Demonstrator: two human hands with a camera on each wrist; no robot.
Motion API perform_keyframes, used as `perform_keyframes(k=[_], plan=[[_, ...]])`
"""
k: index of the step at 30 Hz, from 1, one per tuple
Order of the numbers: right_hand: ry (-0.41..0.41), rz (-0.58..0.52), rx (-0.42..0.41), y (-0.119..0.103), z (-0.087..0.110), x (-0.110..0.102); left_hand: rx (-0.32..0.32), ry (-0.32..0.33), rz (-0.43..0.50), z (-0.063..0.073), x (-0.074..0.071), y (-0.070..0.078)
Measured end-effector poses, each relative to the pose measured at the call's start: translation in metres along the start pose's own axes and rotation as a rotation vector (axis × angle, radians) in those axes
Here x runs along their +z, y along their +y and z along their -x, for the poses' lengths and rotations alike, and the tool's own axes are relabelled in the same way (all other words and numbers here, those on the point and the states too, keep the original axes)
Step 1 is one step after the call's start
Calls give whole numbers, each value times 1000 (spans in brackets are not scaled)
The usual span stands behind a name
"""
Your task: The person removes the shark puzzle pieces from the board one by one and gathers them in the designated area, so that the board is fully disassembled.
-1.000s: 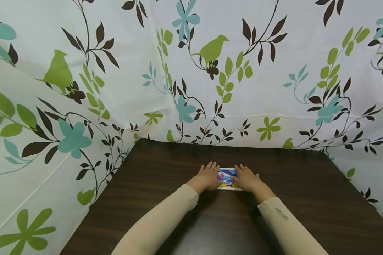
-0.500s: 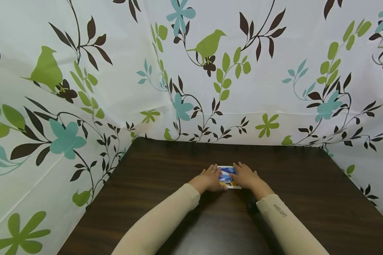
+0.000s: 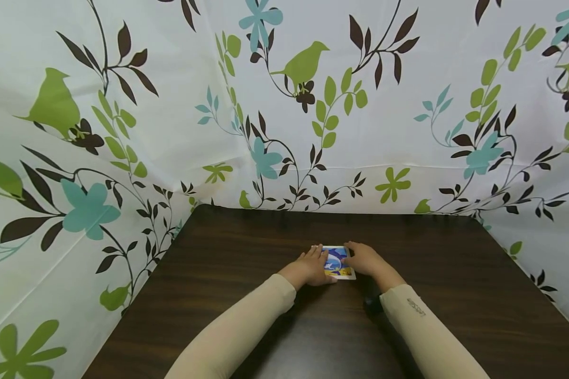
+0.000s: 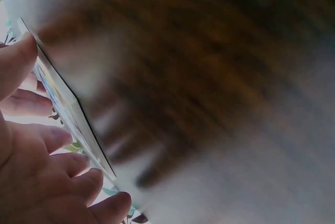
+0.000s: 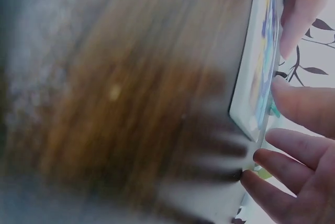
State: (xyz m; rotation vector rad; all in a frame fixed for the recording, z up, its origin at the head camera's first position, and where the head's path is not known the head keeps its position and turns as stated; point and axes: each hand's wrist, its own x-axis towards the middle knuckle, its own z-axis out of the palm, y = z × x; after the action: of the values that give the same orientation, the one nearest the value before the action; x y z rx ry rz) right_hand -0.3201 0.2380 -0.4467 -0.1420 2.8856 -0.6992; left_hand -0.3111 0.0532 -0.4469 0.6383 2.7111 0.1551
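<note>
A thin white-edged board (image 3: 340,269) with a blue and yellow cartoon picture lies flat on the dark table. My left hand (image 3: 308,267) covers its left side, the thumb at the near edge. In the left wrist view, that thumb (image 4: 20,59) meets the edge of the board (image 4: 65,101), and the other fingers spread along the side. My right hand (image 3: 367,261) is at the right side, its index finger by the far right corner and its thumb over the picture. The right wrist view has its fingers (image 5: 290,169) loosely extended beside the board (image 5: 256,77).
Dark wood-grain table (image 3: 246,242) surrounds the board. A white curtain (image 3: 389,126) printed with leaves, flowers and birds hangs behind the table and along its left. Pale sleeves (image 3: 246,326) cover both forearms.
The left thumb has slid from the picture to the near edge. The right fingers have drawn in toward the far right corner. The board sits slightly further left in view as the head view shifts.
</note>
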Motion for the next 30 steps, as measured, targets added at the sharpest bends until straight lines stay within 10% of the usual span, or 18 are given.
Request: perform_keyframes(k=[30], plan=[[71,-20,24,3,-15,-2,-3,-15,-12,-1,-1,2]])
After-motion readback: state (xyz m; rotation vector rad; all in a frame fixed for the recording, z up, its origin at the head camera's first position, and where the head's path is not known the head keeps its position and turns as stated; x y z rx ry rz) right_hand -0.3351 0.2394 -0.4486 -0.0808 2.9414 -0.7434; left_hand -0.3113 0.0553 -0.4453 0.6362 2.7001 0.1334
